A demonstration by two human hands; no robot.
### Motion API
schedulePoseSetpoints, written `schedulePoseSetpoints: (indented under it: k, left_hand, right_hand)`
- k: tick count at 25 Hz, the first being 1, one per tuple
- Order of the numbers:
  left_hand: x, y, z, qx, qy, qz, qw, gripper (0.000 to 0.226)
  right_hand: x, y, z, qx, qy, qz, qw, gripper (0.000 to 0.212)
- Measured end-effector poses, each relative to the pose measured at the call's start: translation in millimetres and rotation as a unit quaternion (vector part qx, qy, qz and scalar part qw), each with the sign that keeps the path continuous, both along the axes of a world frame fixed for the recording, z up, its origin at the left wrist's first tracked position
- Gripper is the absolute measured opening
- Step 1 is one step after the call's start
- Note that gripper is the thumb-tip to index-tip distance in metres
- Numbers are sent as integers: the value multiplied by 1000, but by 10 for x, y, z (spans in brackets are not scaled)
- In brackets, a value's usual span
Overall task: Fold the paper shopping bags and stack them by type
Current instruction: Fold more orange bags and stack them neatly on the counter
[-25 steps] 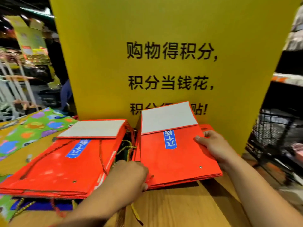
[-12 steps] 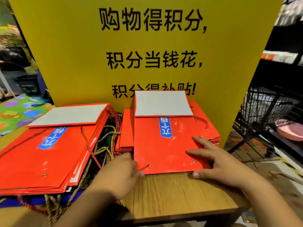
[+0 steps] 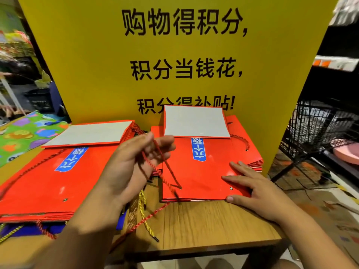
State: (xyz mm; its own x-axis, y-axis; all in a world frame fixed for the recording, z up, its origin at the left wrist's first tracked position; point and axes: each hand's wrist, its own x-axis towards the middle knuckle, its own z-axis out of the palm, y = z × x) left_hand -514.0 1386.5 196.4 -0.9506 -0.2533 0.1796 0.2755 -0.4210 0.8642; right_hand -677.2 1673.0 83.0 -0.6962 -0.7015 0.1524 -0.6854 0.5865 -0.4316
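A folded small red paper bag [image 3: 196,175] with a blue label and a white base flap lies on top of a stack of like red bags [image 3: 252,160] at the table's middle. My right hand [image 3: 256,191] presses flat on its near right corner. My left hand [image 3: 132,166] is raised over the gap between the stacks and pinches that bag's red cord handle [image 3: 165,167], which runs down to the eyelet at the bag's near edge. A stack of larger folded red bags [image 3: 48,183] lies to the left.
A big yellow sign board [image 3: 174,55] stands right behind the stacks. The wooden table [image 3: 213,226] ends close in front. A blue bag [image 3: 29,230] shows under the left stack, a green patterned bag [image 3: 19,136] lies far left. A black wire basket [image 3: 318,129] stands at right.
My left hand has come up off the table edge with the small bag's red cord handle pinched in it. My right hand has stayed pressed on the bag's near right corner.
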Motion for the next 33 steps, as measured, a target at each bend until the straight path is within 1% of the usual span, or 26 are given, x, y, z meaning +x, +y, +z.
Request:
schedulePoseSetpoints:
  k: [1,2,3,5,7,10,12,14,16,19,22,24,26,27,28,30,31,32,33]
  left_hand:
    - [-8,54,110,43,21,-3,999,25]
    - [-12,105,225,65,37,-1,997,20]
    - [-12,142,347,68,53,3,996,21]
    - [18,164,575,58,99,16,993,27]
    - [51,133,761,43,140,21,989,25]
    - [53,84,909,7,148,30,988,20]
    - [31,60,937,-12,143,32,989,23]
    - [-1,22,952,-45,124,51,990,24]
    - [-49,-34,959,-113,95,103,984,22]
    - [-102,-99,961,-222,77,199,951,24]
    - [-74,-93,986,-259,105,219,935,20]
    - [-82,1,942,-300,132,205,922,16]
    - [-183,216,732,-402,131,157,892,15]
    - [-275,351,546,-470,111,118,868,14]
    - [-386,471,310,-539,83,77,835,12]
    - [-634,644,-192,-660,40,7,750,8]
    - [-745,708,-401,-700,33,-23,713,9]
    - [-830,749,-554,-722,28,-43,690,11]
    - [-893,776,-645,-729,26,-58,682,12]
  right_hand:
    - [-4,1,-3,-3,-1,1,1000,71]
    - [-10,3,-5,-5,-2,3,1000,71]
    - [-11,5,-5,-6,-3,3,1000,71]
    - [-9,7,-5,-4,-2,2,1000,70]
    - [-14,8,-17,-3,-1,3,1000,68]
    - [-12,10,-12,-5,-4,3,1000,67]
    - [-5,8,5,-7,-2,6,1000,67]
    - [6,2,19,-11,-2,10,1000,65]
    - [10,-2,18,-10,1,13,1000,60]
    - [13,3,14,-5,4,15,1000,57]
    - [7,-8,31,8,-14,21,1000,58]
    - [5,6,70,42,-41,39,997,61]
    - [-2,41,137,103,-72,51,991,65]
    - [-12,60,153,115,-83,49,989,68]
    - [-20,77,149,107,-89,45,989,71]
    - [-24,98,79,48,-89,33,994,79]
    - [-13,113,34,16,-92,28,995,82]
    - [6,120,-2,-14,-95,26,995,84]
    - [24,122,-33,-40,-98,22,994,84]
